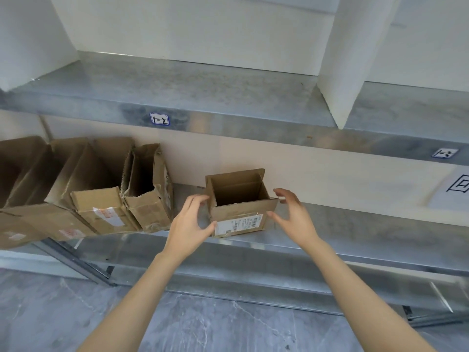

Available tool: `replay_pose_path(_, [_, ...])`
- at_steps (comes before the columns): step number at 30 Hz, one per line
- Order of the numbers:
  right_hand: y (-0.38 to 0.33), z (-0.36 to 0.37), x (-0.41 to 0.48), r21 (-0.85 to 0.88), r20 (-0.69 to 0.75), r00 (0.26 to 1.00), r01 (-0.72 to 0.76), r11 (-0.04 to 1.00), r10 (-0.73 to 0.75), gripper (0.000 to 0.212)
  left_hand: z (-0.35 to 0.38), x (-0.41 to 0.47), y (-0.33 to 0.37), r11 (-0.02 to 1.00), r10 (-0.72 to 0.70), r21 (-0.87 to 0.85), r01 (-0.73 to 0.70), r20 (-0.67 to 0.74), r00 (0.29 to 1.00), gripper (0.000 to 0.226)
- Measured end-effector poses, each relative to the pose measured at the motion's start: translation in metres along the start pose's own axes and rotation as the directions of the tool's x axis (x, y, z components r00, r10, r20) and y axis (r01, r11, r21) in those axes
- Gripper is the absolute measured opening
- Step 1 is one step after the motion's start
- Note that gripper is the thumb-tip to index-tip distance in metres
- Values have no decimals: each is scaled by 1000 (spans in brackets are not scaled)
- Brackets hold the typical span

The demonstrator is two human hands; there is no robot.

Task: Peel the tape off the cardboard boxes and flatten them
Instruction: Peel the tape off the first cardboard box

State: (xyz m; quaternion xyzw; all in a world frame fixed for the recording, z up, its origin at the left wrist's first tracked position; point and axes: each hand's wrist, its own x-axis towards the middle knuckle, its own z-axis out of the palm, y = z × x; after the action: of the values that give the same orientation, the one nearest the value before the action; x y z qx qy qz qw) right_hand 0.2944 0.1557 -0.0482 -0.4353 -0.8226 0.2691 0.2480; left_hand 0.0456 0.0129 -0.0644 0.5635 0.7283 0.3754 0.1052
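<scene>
A small open cardboard box [239, 210] with a white shipping label on its front stands upright on the metal shelf [355, 224]. My left hand [189, 222] spreads its fingers at the box's left side, its thumb at the lower left corner. My right hand [291, 214] hovers just off the right side with fingers spread and slightly bent, not clearly touching. Neither hand grips the box. Several more opened cardboard boxes [101, 199] stand in a row further left on the same shelf.
An upper metal shelf [203, 97] with a small label juts out above the boxes. White panels [355, 59] stand on it. A paper sign [454, 191] hangs at the right wall. Grey marbled floor [228, 326] lies below.
</scene>
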Motion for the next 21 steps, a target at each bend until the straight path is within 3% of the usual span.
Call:
replay_pose_path(11, [5, 21, -6, 15, 133, 981, -147, 989, 143, 50, 19, -17, -7, 991, -96, -78, 107, 134, 986, 73])
replay_pose_path(21, [-5, 21, -8, 141, -4, 992, -125, 982, 127, 54, 12, -12, 8, 954, -169, -240, 179, 62, 984, 89])
